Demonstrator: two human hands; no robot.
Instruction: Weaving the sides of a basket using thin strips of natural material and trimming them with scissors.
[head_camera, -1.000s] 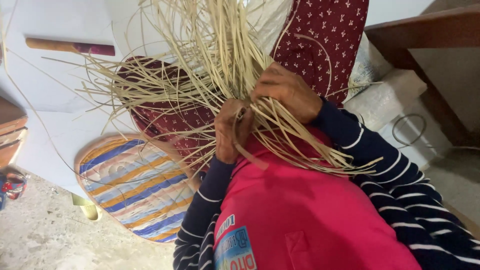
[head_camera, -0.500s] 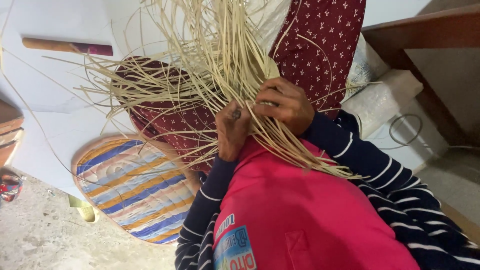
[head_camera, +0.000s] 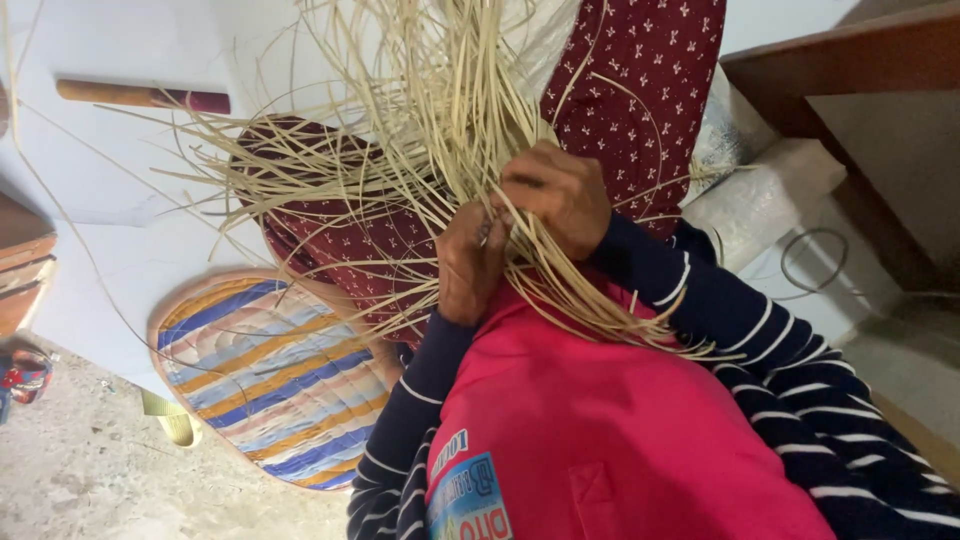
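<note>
Presently, pale straw strips (head_camera: 420, 130) are gripped by both hands; left hand (head_camera: 470, 262) is clenched shut. Right hand (head_camera: 557, 193) is curled closed around them

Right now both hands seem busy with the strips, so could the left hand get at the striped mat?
Probably yes: the left hand grips strips, but the mat lies uncovered just below it.

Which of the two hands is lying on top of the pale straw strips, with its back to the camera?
The right hand: its back faces up over the straw strips. The left hand sits lower, fingers pinching strands.
</note>
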